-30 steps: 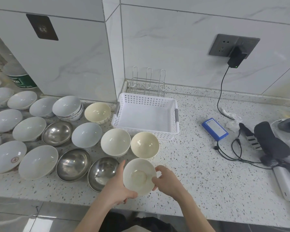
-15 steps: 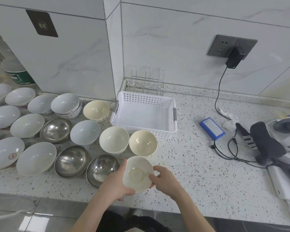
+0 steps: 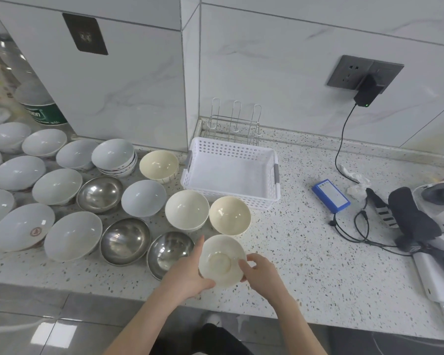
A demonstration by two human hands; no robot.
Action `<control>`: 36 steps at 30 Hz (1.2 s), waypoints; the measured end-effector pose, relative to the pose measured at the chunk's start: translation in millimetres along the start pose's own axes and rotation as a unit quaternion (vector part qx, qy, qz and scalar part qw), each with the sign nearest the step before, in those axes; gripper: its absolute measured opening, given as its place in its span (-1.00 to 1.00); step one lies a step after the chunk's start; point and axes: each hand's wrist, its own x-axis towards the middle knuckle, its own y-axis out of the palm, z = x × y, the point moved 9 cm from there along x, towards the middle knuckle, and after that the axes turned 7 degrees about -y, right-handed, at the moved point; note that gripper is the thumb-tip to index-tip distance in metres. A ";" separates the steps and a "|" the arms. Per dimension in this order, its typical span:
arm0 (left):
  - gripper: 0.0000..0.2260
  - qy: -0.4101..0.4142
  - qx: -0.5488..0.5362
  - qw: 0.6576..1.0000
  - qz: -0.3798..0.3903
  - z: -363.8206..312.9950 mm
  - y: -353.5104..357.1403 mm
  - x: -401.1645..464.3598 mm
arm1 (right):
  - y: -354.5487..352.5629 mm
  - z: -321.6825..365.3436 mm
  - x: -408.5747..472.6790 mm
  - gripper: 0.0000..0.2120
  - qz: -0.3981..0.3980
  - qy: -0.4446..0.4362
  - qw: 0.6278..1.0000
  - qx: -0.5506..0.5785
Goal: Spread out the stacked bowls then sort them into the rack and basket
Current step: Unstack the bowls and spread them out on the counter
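Both hands hold one cream bowl [image 3: 222, 260] tilted above the counter's front edge, its foot ring facing me. My left hand [image 3: 187, 274] grips its left rim and my right hand [image 3: 259, 272] grips its right rim. Several white, cream and steel bowls lie spread over the left of the counter, among them a cream bowl [image 3: 230, 215] and a steel bowl [image 3: 168, 249] close to my hands. One small stack of white bowls [image 3: 114, 157] remains further back. The white perforated basket [image 3: 273, 193] stands empty, with the wire rack [image 3: 235, 121] behind it by the wall.
To the right lie a blue box [image 3: 330, 194], black cables [image 3: 354, 226] and a charger [image 3: 365, 92] plugged into the wall socket. Dark and white devices [image 3: 420, 221] crowd the right edge. A green-labelled container [image 3: 42, 108] stands at the back left.
The bowl in my hands has tipped a little further and stayed at the same spot near the front edge. The view shifted slightly. The bowls on the counter have not moved.
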 end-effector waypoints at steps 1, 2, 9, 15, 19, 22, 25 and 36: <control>-0.03 0.003 -0.012 1.000 -0.004 4.4 -4.9 -1.3 | -0.1 1.1 -0.4 -0.63 -0.011 0.001 1.000 -0.011; -0.09 0.004 -0.027 1.000 -0.010 9.6 -11.0 -2.6 | -1.1 2.4 -1.2 -0.60 -0.024 0.005 0.999 -0.026; -0.72 0.012 -0.172 0.983 -0.064 60.6 -78.6 -14.7 | -23.4 51.8 -13.3 -0.58 -0.189 0.039 0.972 -0.132; -0.88 -0.038 -0.374 0.922 -0.098 131.2 -151.4 -2.5 | 22.7 131.2 -5.0 -0.74 -0.189 -0.031 0.980 -0.050; -0.87 -0.035 -0.400 0.905 -0.138 159.3 -214.4 27.3 | 66.9 170.1 5.3 -0.79 -0.169 -0.065 0.983 -0.008; -0.91 -0.055 -0.415 0.896 -0.151 171.4 -254.1 52.8 | 93.9 194.8 13.1 -0.81 -0.157 -0.076 0.985 0.016; -0.88 -0.071 -0.440 0.886 -0.126 178.2 -277.1 75.6 | 112.4 212.1 22.1 -0.82 -0.142 -0.083 0.986 0.040; -0.69 -0.101 -0.436 0.884 -0.136 161.8 -309.1 136.7 | 115.5 258.4 94.4 -0.83 -0.082 -0.095 0.992 0.025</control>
